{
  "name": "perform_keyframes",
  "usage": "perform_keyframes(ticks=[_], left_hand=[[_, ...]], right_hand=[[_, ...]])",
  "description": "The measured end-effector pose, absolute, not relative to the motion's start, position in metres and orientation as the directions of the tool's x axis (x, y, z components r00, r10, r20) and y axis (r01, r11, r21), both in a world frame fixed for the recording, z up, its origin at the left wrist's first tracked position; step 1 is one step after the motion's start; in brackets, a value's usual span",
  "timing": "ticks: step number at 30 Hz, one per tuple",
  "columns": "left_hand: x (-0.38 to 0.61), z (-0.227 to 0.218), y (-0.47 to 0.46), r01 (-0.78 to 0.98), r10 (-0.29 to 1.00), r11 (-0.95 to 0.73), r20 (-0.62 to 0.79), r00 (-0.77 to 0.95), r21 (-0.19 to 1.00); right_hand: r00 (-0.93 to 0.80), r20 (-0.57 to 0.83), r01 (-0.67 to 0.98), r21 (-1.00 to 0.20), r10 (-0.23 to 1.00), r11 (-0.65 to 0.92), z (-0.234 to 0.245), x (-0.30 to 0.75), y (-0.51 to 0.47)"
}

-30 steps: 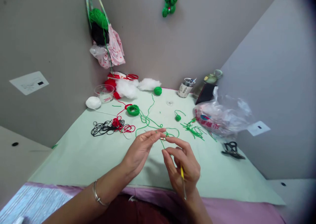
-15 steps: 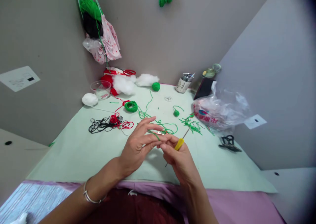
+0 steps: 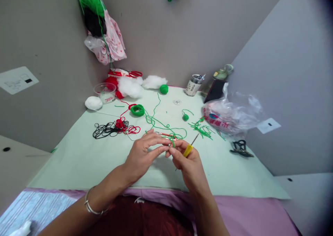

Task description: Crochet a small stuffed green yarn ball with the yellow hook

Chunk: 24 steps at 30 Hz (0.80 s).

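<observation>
My right hand (image 3: 189, 163) is closed around a crochet hook (image 3: 187, 150) with a yellow grip. One thin metal end points up and away, the other down below the palm. Green yarn (image 3: 173, 143) makes a small loop at the right fingertips. My left hand (image 3: 140, 154) meets them there, its thumb and index finger pinched on the yarn; the exact hold is partly hidden. Just beyond the fingers, an orange-handled tool (image 3: 169, 135) lies among loose green strands.
Black yarn (image 3: 108, 130) and red yarn (image 3: 121, 124) lie tangled at left. A green yarn coil (image 3: 137, 110), white stuffing (image 3: 130, 87) and a clear tub (image 3: 105, 92) stand farther back. To the right are green scraps (image 3: 204, 130), a plastic bag (image 3: 221, 116) and a black claw clip (image 3: 241, 148).
My left fingers have lowered and drawn together toward the right fingertips. The green strand that crossed the left fingers now loops at the right fingertips. The hook stays in my right hand.
</observation>
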<state>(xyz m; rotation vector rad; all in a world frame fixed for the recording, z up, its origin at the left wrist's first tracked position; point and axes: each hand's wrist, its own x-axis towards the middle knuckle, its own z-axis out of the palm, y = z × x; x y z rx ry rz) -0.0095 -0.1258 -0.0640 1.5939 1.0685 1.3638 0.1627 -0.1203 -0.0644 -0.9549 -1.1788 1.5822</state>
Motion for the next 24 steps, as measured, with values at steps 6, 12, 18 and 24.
perform_keyframes(ticks=[6,12,18,24], left_hand=[[-0.01,-0.062,-0.126,0.113,0.963,-0.263,0.252,0.096,0.958],[-0.01,-0.063,-0.13,0.206,0.943,-0.314,0.279,0.182,0.927],[-0.008,-0.065,-0.13,0.209,0.946,-0.321,0.301,0.121,0.924],[-0.008,-0.069,-0.127,0.259,0.906,-0.421,0.414,0.081,0.87]], right_hand=[[-0.237,0.018,-0.131,-0.991,0.971,-0.014,-0.067,0.167,-0.121],[-0.097,0.006,-0.127,-0.992,0.995,-0.006,-0.065,0.165,-0.119],[-0.025,-0.05,-0.199,-0.978,0.998,-0.054,-0.068,0.159,-0.121],[-0.015,0.077,-0.133,-0.988,0.997,0.074,-0.072,0.153,-0.124]])
